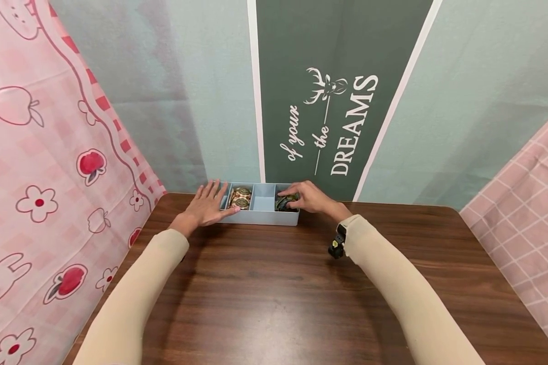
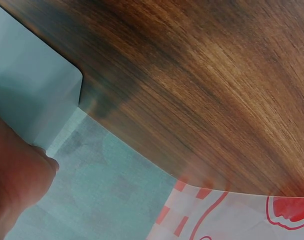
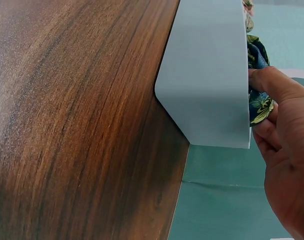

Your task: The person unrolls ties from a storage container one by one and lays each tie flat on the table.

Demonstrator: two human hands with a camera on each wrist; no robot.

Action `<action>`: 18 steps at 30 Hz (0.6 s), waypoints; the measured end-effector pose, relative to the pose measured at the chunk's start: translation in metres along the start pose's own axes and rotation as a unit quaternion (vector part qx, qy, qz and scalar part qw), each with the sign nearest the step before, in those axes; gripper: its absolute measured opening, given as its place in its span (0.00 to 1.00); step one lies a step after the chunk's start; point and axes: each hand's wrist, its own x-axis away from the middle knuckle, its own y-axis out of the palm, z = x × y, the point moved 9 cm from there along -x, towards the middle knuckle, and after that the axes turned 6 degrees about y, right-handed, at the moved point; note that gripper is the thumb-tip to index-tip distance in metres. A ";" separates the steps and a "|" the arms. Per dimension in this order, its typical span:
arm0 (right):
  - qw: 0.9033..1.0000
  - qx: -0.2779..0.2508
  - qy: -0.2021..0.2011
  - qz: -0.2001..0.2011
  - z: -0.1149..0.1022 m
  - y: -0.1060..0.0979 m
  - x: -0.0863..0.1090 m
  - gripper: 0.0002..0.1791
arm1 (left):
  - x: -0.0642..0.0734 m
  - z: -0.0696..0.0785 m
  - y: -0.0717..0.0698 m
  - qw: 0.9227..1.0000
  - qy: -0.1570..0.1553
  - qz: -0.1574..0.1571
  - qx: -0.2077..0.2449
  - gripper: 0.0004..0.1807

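A light blue divided box (image 1: pixel 260 218) stands at the table's far edge. In its right compartment sits a bunched dark blue cloth with yellow-green leaf print (image 3: pixel 261 107). My right hand (image 1: pixel 311 196) reaches over that end and pinches the cloth between thumb and fingers. A second patterned cloth (image 1: pixel 241 198), cream and brown, lies folded in a compartment left of the middle. My left hand (image 1: pixel 206 205) lies with fingers spread across the box's left end, its thumb along the front rim. It partly hides the leftmost compartment.
The brown wooden table (image 1: pixel 265 294) reaches toward me from the box. Right behind the box hangs a green curtain (image 1: pixel 338 40) with white lettering. A pink printed curtain (image 1: pixel 50 167) borders the left side, and a pink checked one (image 1: pixel 529 203) the right.
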 end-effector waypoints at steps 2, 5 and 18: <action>1.000 -0.010 0.001 0.004 -0.001 -0.002 0.001 0.22 | 0.000 0.001 -0.001 1.000 0.002 0.003 0.001 0.62; 1.000 -0.024 0.003 0.009 -0.001 -0.004 0.003 0.22 | 0.001 0.002 -0.003 1.000 0.004 0.009 0.002 0.59; 0.999 -0.022 0.003 0.041 -0.004 -0.015 0.006 0.22 | 0.002 0.003 -0.005 1.000 0.008 0.020 0.009 0.59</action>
